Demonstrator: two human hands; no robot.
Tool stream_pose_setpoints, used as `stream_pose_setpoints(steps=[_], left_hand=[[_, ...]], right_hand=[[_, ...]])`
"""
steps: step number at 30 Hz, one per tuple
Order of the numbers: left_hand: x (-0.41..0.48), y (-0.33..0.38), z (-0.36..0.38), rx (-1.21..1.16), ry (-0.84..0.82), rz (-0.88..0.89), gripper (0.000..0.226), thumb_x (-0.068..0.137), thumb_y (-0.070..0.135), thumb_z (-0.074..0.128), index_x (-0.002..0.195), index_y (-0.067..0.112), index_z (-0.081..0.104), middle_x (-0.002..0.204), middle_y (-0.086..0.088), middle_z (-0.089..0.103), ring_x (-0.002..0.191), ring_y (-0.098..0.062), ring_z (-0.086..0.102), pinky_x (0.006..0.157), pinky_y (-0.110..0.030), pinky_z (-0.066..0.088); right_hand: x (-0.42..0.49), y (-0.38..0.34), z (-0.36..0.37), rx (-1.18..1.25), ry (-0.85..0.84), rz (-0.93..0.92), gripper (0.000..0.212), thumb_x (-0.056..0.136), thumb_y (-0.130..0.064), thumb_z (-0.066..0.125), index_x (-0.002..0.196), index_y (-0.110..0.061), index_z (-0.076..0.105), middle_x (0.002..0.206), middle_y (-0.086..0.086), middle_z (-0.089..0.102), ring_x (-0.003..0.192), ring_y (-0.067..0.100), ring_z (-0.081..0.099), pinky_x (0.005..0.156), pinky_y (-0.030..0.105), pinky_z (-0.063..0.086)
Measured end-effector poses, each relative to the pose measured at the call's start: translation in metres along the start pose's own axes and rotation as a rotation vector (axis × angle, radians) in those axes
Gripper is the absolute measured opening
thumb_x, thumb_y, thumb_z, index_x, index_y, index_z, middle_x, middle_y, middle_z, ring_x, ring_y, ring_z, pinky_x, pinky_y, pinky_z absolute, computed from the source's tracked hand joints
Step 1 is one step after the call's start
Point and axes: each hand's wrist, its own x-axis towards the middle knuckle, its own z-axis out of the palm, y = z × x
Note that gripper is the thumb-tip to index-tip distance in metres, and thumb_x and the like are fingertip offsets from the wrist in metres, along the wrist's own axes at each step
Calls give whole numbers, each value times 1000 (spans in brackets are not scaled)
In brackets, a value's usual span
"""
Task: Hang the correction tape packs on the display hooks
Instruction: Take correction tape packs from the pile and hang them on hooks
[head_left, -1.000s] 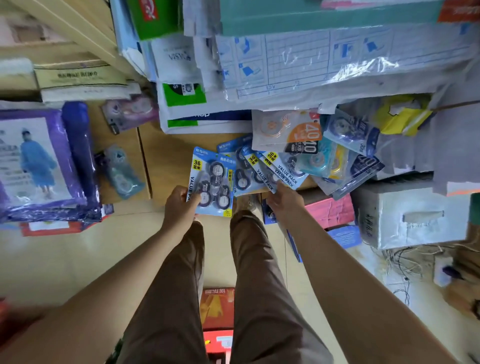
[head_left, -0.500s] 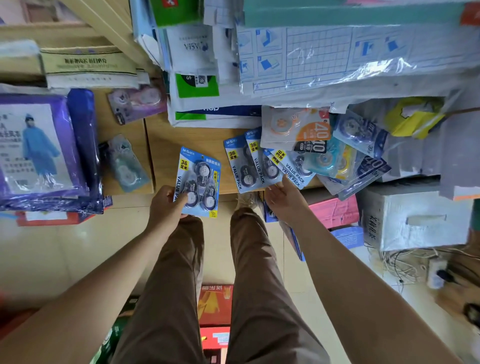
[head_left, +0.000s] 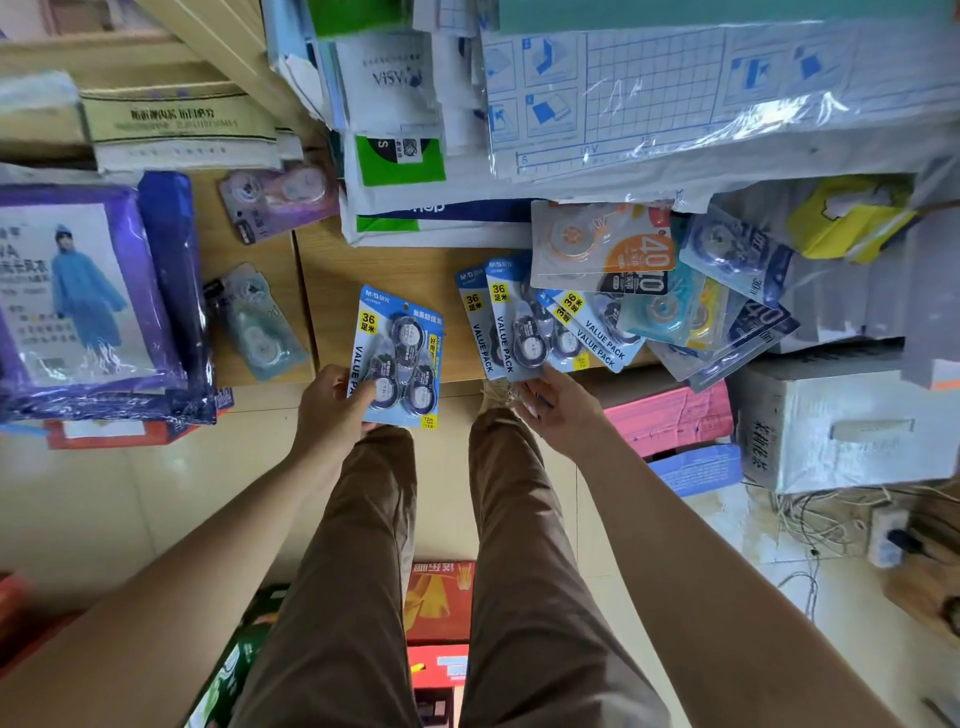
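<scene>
My left hand grips the lower left corner of a blue correction tape value pack, held over the edge of the wooden shelf. A fanned pile of like blue value packs lies on the shelf to its right. My right hand is below that pile, fingers relaxed, fingertips at the lower edge of the nearest pack. More tape packs in orange, teal and dark blue overlap further right. No display hooks are in view.
Purple raincoat packages lie stacked at left, with a teal tape pack and a purple tape pack beside them. Paper and plastic-wrapped sheets pile up behind. A pink box, a white box and cables sit at right.
My left hand has drawn one blue pack leftward, away from the fanned pile. My right hand stays at the pile's lower edge and has loosened.
</scene>
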Motion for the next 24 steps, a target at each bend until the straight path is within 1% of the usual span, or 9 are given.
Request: stream_pose_setpoints(steps=[4,6,8,10,12,14,17,20,24], left_hand=[[1,0,-2,12,-12,1,17,94,14,64,108,5,60,96,-5,68,82,-13,69,55,-21,58],[2,1,-3,6,-15,0,16,94,13,64,108,5,61,96,-5,68,79,-10,68,54,-20,58],[2,1,-4,-1,-15,4,16,94,13,64,108,5,60,94,-4,67,76,-9,68,52,-20,57],[3,1,-4,-6,-18,9,17,94,13,65,108,5,60,94,-4,67,76,-9,69,52,-21,57],[4,0,-5,-9,-19,9,15,94,13,65,107,6,60,93,-3,67,76,-8,70,50,-20,56],[4,-2,-6,1,-18,12,13,95,13,65,106,9,59,92,0,67,71,-3,70,50,-18,54],[7,-6,-9,36,-16,31,15,95,15,65,108,12,60,95,2,69,73,0,70,51,-18,54],[8,-7,-10,43,-25,40,16,95,14,64,111,11,61,95,2,69,70,4,69,52,-19,55],[3,-5,-12,67,-78,53,17,93,9,66,110,9,62,93,-5,71,69,0,71,52,-19,55]], right_hand=[[-4,17,-1,-212,-71,44,8,96,-21,63,101,-18,67,104,5,72,100,25,68,88,38,54],[-2,24,-4,-293,-105,68,13,94,-22,65,106,-21,69,111,5,70,107,27,65,98,43,52],[-4,27,-5,-274,-57,60,11,90,-27,70,99,-20,71,108,4,70,108,28,64,103,45,49],[-2,25,-7,-217,60,11,18,88,-32,73,99,-19,69,102,2,69,103,26,64,95,43,54],[2,19,-7,-206,99,-55,34,86,-37,74,114,-19,66,106,1,68,101,23,64,80,38,57],[8,11,-4,-232,115,-102,45,85,-40,75,121,-17,65,111,4,69,101,21,66,77,36,58],[13,0,6,-195,203,-84,48,76,-43,83,107,-8,69,96,11,76,74,21,71,72,38,61],[12,0,13,-205,244,-117,38,78,-42,82,98,-12,69,83,7,75,54,17,68,61,32,59],[3,3,15,-401,125,-350,38,76,-43,81,107,-22,74,88,5,73,74,20,70,74,38,60]])
